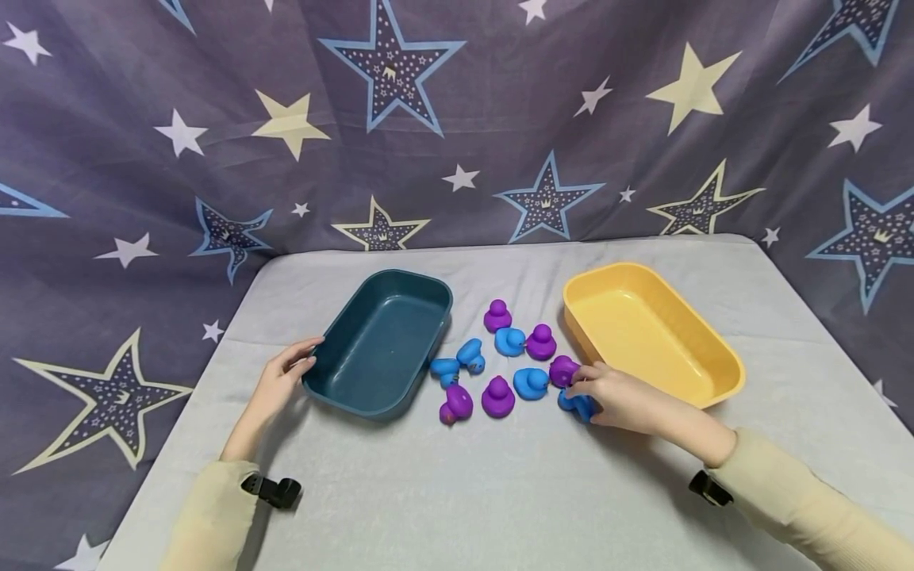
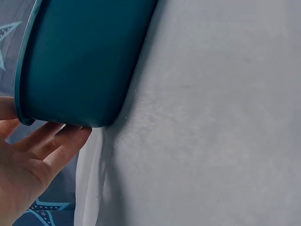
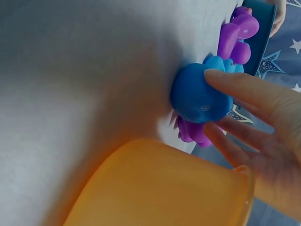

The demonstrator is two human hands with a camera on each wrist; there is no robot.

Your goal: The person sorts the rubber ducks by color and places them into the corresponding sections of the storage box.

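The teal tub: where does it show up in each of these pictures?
Head: teal tub left of centre, left hand at its near corner.
Left wrist: fills the upper left.
Right wrist: sliver at the top right, beyond the ducks.
Shared landmark: the grey tablecloth.

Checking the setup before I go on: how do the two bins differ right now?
The teal bin sits left of the ducks, the left hand touching its near end. The yellow bin sits right, untouched; the right hand beside it grips a blue duck. Both are empty, same shape.
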